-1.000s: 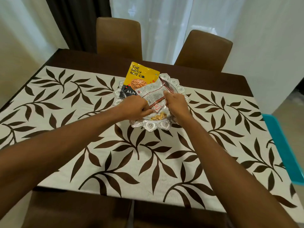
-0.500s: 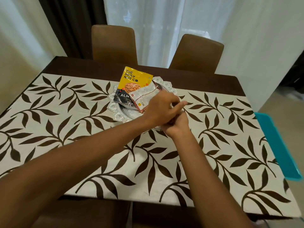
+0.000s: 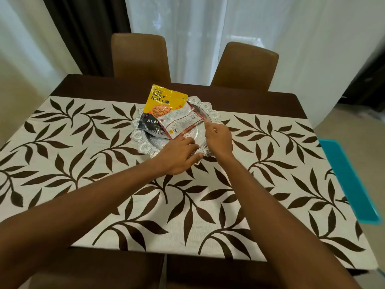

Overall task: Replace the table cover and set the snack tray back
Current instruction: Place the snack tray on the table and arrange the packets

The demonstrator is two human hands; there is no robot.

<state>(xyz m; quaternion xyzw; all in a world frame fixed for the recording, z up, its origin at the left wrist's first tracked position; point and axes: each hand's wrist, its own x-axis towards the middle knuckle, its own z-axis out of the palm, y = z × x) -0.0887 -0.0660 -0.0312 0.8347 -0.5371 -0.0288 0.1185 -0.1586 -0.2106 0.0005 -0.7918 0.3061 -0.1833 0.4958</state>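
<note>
The left hand (image 3: 179,156) lies palm down, fingers straight, over the near rim of the tray (image 3: 139,138). Beside it the right hand (image 3: 218,138) points its forefinger at the clear packet (image 3: 181,119), other fingers curled; whether they grip anything I cannot tell. The tray sits on the leaf-print cover (image 3: 187,205), toward its far edge.

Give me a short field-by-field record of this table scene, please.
Cover: leaf-patterned table cover, spread flat
Tray: silver snack tray, on the cover
Contents: yellow almond pouch; clear snack packet lying over it
Left hand: fingers flat over the tray's near rim
Right hand: at the packet's right edge, grip unclear
Aside: teal tray, far right of view
</note>
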